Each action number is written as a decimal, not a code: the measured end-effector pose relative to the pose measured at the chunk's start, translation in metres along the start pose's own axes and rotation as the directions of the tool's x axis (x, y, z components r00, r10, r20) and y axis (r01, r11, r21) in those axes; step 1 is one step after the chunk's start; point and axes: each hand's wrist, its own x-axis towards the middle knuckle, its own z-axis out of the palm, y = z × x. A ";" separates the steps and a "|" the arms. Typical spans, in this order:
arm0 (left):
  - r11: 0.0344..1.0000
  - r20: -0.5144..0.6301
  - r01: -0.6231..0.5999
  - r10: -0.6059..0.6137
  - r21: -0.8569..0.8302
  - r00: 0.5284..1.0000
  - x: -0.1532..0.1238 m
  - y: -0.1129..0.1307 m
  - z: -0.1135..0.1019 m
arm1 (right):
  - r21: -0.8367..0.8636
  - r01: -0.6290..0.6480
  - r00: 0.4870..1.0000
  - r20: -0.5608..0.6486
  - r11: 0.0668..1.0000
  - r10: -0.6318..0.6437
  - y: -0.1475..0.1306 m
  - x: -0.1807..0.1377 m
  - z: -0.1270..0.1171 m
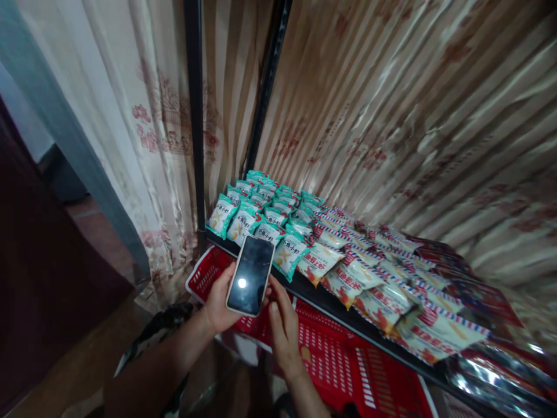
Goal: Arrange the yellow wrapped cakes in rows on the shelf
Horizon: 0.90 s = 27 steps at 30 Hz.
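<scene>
A smartphone (251, 276) with a dark screen and a light-coloured edge lies tilted in my left hand (221, 299), whose fingers wrap its left side and back. A round bright reflection shows on the glass. My right hand (284, 328) is beside the phone's lower right edge, fingers stretched toward it and fingertips at or just behind the edge; exact contact is unclear. Just beyond the phone stand rows of small green-and-white snack packets (245, 223) on a dark shelf (313, 290).
Right of the green packets are rows of white-and-red snack bags (354, 276), then dark red shiny packages (470, 278). Red plastic baskets (331, 342) sit below the shelf edge. Dark metal posts (196, 116) rise at the left, with patterned curtains (369, 98) behind.
</scene>
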 end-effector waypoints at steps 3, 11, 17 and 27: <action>1.000 -0.009 0.018 -0.018 0.008 1.000 0.000 -0.001 0.003 | 0.001 -0.020 1.000 0.011 1.000 0.020 0.002 0.000 -0.001; 0.999 0.035 0.032 -0.032 -0.001 0.999 0.005 -0.006 -0.012 | 0.057 -0.048 0.999 0.023 0.997 0.047 0.011 -0.001 -0.010; 0.996 0.097 0.089 -0.087 -0.020 0.991 0.007 -0.007 -0.021 | 0.042 -0.044 0.998 0.047 0.998 0.042 0.007 -0.003 -0.018; 0.995 0.091 0.098 -0.095 -0.025 0.991 0.009 -0.010 -0.022 | 0.010 -0.020 0.998 0.052 1.000 0.020 0.011 -0.006 -0.025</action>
